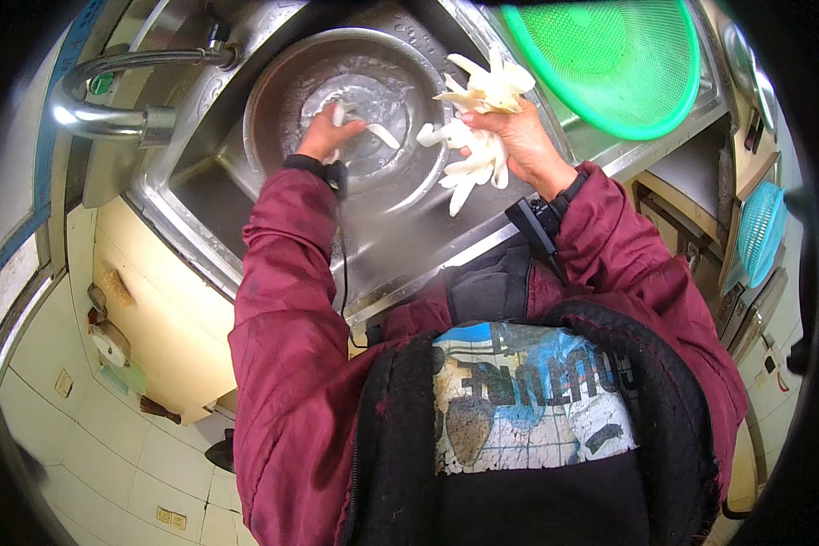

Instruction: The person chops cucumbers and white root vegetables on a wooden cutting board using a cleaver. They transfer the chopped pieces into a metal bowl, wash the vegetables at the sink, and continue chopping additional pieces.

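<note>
A round metal basin point(256, 130) with water in it stands in the stainless steel sink point(409, 246). Over the water is my left hand point(327, 133), its fingers round a white piece; another curved white piece point(383, 136) lies by my thumb, and I cannot tell whether I touch it. My right hand point(529, 143), beyond the basin's right rim, grips a bunch of white, petal-like pieces point(481, 160) that spread out above and below the fingers. What exactly these pieces are, I cannot tell.
A chrome faucet point(130, 123) reaches in from the left of the sink. On the right drainboard sits a green plastic colander point(614, 68). A turquoise basket point(761, 232) is farther right, beside shelving. The sink's front rim point(450, 263) runs close to my body.
</note>
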`<state>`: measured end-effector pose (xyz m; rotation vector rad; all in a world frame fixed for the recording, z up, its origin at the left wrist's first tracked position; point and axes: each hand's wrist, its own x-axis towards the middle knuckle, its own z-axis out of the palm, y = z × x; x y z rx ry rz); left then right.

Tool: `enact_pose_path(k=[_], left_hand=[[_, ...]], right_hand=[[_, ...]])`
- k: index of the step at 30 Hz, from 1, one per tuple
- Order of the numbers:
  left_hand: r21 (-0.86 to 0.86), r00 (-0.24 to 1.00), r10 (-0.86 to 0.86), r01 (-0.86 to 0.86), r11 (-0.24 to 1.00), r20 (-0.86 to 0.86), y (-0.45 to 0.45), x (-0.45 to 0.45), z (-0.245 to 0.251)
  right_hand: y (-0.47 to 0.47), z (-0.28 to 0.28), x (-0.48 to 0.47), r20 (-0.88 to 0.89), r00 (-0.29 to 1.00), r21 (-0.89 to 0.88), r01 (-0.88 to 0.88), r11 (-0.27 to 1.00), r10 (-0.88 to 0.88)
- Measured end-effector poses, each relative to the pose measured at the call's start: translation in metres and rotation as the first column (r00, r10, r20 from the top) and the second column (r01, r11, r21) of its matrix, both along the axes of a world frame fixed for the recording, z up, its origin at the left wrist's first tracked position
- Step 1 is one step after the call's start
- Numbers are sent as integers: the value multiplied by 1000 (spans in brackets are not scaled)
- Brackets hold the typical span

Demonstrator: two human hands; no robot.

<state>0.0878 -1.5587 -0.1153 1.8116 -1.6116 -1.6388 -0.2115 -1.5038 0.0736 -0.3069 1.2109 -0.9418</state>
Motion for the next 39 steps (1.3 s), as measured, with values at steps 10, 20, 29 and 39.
enact_pose_path(k=[10, 20, 29, 39], left_hand=[[282, 960, -216, 261, 923, -179, 57, -96, 40], [125, 841, -395, 466, 876, -369, 77, -75, 51], [185, 981, -34, 71, 980, -193, 52, -19, 67], [62, 980, -190, 186, 981, 63, 28, 16, 13]], right_hand=[[-1, -5, 1, -14, 1000, -31, -25, 999, 25], [-3, 0, 4, -24, 1000, -62, -5, 998, 3], [-1, 10, 7, -36, 999, -35, -38, 999, 37], [7, 14, 11, -17, 1000, -86, -20, 996, 19]])
